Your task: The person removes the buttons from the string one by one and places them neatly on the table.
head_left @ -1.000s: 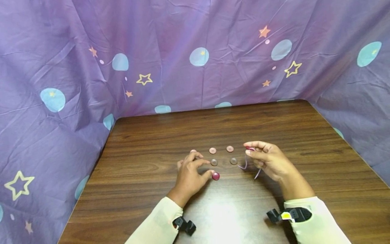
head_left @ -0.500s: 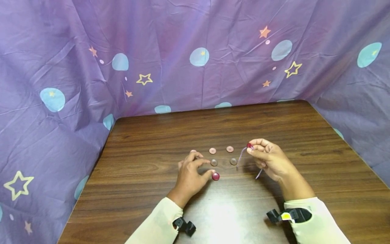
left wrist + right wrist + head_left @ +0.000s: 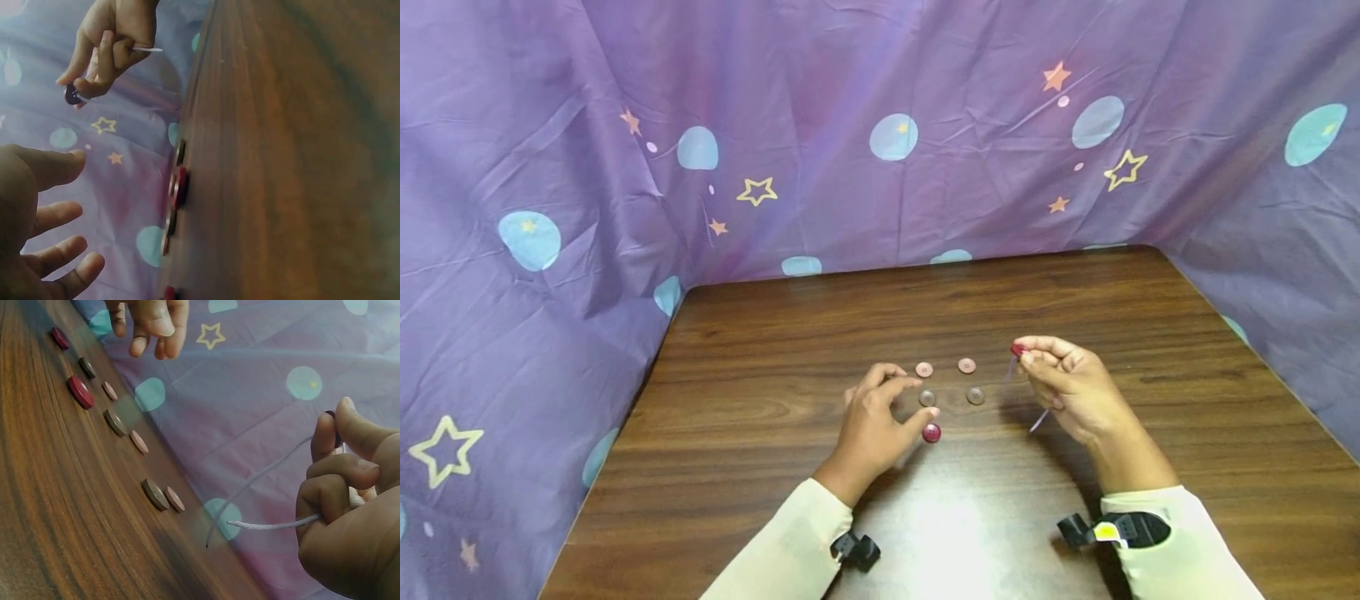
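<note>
My right hand (image 3: 1071, 387) pinches a dark red button (image 3: 1019, 350) between thumb and fingers above the table. A thin lilac string (image 3: 269, 465) hangs from that button in the right wrist view. The string's pale end (image 3: 262, 525) comes out from under the curled lower fingers. My left hand (image 3: 880, 421) hovers over the left side of the buttons, fingers spread and loosely bent, with nothing in them. Nearest its thumb lies a red button (image 3: 932, 432). Beyond it are a brown button (image 3: 928, 398) and a pink button (image 3: 924, 369).
Farther right lie another brown button (image 3: 975, 396) and another pink button (image 3: 967, 366). More buttons, such as a second red one (image 3: 60, 338), show in the right wrist view but are hidden by my left hand from above. A purple patterned cloth (image 3: 820, 100) surrounds the wooden table (image 3: 760, 333).
My left hand has lifted slightly off the buttons, its thumb moving away from the red one. My right hand has raised and turned the held button, and the string has swung.
</note>
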Demonstrator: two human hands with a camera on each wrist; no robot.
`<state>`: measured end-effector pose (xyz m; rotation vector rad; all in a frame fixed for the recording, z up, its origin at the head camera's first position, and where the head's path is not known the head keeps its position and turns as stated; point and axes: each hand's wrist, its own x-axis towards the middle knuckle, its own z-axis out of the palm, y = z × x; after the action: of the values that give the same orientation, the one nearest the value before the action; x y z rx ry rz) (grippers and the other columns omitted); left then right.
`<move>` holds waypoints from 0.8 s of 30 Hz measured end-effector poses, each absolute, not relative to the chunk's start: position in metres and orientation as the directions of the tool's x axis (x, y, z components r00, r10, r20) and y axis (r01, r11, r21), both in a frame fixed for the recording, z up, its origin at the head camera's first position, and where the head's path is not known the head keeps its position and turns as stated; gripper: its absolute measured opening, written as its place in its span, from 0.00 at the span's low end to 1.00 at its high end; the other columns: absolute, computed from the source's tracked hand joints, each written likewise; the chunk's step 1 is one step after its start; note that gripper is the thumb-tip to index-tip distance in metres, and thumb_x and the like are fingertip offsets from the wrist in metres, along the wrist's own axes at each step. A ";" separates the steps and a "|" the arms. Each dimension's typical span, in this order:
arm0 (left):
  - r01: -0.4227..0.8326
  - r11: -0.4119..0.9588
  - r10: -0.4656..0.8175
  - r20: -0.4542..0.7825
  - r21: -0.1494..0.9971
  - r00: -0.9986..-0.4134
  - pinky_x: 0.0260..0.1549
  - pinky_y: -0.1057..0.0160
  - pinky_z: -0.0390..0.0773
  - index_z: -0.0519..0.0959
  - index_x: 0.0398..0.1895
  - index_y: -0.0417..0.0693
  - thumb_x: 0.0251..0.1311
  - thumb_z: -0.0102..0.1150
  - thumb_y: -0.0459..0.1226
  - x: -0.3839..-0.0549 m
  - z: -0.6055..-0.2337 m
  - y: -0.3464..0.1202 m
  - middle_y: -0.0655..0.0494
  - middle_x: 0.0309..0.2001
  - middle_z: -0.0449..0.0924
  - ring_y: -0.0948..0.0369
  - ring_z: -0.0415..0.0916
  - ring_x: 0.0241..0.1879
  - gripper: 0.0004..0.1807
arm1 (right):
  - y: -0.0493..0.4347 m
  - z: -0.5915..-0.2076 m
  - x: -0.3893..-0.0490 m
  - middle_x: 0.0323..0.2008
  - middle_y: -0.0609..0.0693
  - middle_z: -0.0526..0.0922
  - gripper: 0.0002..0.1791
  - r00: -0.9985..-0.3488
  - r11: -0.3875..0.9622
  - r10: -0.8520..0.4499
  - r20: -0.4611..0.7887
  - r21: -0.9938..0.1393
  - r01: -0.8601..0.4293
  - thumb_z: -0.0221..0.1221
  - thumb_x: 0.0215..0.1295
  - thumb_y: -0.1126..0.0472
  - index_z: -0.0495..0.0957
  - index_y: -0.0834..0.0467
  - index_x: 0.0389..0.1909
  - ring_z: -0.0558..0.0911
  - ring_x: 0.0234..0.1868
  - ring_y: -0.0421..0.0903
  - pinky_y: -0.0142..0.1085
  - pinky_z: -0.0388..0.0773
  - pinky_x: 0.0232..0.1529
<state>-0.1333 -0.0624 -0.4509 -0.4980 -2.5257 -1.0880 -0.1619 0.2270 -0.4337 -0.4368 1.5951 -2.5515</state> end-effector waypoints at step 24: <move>0.409 0.451 0.247 0.329 0.794 -0.912 0.56 0.55 0.86 0.85 0.65 0.48 0.65 0.78 0.42 -0.144 -0.403 -0.023 0.49 0.61 0.83 0.51 0.85 0.54 0.26 | 0.231 -0.429 -0.159 0.36 0.46 0.95 0.19 -0.963 -0.348 -0.185 0.197 -0.929 -0.124 0.55 0.80 0.74 0.91 0.53 0.52 0.50 0.19 0.46 0.43 0.40 0.23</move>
<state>-0.1445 -0.0227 -0.4027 -0.5770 -2.5307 -1.4543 -0.1586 0.2314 -0.4289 -0.4198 1.7717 -2.5135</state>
